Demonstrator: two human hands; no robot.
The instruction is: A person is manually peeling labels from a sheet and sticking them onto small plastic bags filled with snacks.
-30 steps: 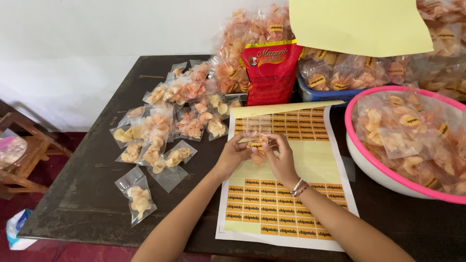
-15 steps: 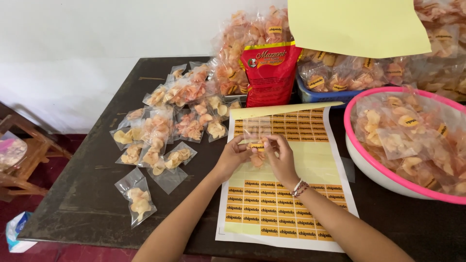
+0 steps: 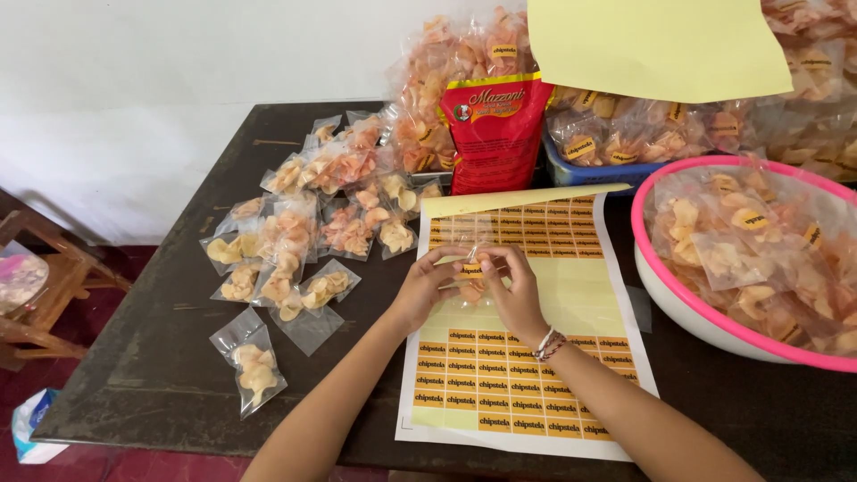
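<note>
My left hand (image 3: 427,287) and my right hand (image 3: 513,287) meet over a sheet of small orange stickers (image 3: 527,357) lying on the dark table (image 3: 161,375). Between the fingers of both hands is a small clear packet of pale crackers (image 3: 469,278), with an orange sticker on its front. Both hands pinch the packet near its top. A bracelet sits on my right wrist.
Several clear cracker packets (image 3: 303,241) lie scattered to the left. A pink-rimmed basin (image 3: 687,308) of stickered packets stands at the right. A red bag (image 3: 495,129), a blue tray (image 3: 589,171) of packets and a yellow sheet (image 3: 656,45) are at the back. A wooden stool (image 3: 36,295) stands off the table's left.
Both hands stay over the sticker sheet with the packet between them; the fingers have shifted slightly on it. Nothing else has moved.
</note>
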